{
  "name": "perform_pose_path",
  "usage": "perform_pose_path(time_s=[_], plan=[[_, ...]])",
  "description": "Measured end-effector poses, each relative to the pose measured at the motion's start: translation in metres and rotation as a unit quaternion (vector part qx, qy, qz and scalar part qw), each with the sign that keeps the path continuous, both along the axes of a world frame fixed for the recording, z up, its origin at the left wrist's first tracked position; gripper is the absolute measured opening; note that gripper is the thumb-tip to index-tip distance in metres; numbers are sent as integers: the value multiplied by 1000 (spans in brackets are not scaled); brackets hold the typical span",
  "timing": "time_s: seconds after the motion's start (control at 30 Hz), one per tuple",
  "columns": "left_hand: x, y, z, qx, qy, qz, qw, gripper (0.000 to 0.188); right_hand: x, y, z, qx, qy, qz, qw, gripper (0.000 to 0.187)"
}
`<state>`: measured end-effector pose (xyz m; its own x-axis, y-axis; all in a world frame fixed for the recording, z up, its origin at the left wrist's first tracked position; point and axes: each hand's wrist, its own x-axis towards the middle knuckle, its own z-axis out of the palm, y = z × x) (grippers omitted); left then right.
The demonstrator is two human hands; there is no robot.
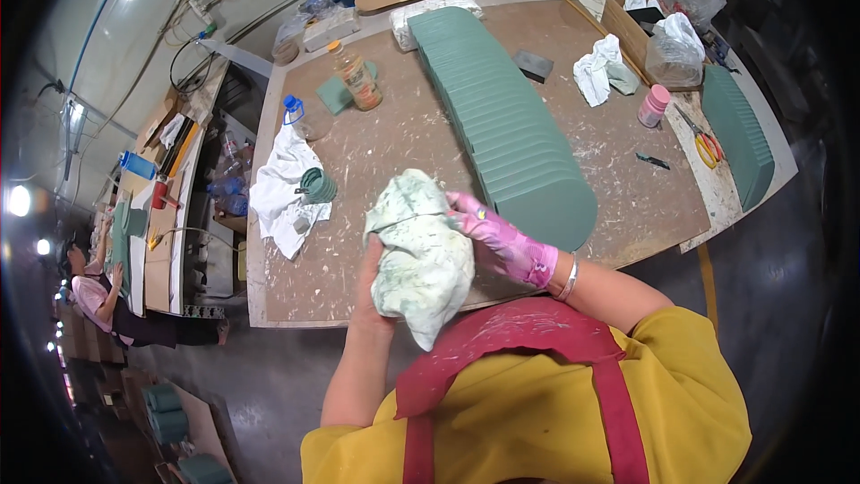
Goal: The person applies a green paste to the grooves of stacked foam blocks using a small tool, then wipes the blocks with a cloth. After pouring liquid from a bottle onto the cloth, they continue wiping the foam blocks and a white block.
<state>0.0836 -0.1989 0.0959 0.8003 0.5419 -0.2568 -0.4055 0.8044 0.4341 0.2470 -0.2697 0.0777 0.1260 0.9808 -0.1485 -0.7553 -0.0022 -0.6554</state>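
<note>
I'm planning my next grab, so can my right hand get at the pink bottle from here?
Probably yes, with some stretching: your gloved right hand would first leave the stained cloth, then pass over the green ribbed piece; nothing seems to cover the pink bottle.

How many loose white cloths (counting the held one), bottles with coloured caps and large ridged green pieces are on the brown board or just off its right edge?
White cloths: 3 (green-stained cloth held up, crumpled left cloth, crumpled right cloth)
Bottles: 3 (orange-capped bottle, blue-capped clear bottle, pink bottle)
Large ridged green pieces: 2 (long piece, shorter piece)
Total: 8
</note>
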Motion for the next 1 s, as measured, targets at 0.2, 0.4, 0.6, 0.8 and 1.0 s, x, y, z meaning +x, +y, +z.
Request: perform_pose_path(time_s=[0.2,0.4,0.6,0.8,1.0], plan=[[31,41,-26,526,258,-12,811,29,26,-16,-8,26,139,176,974,41],[75,185,-20,405,344,50,846,39,39,-14,-11,-12,163,62,985,39],[154,305,-91,435,368,204,796,90,71,-34,15,-97,120,-43,987,44],[194,367,-130,479,375,316,728,97,101,-53,-21,-145,33,-168,974,45],[184,333,-81,585,362,215,693,60,106,-25,-8,15,231,-200,952,38]])
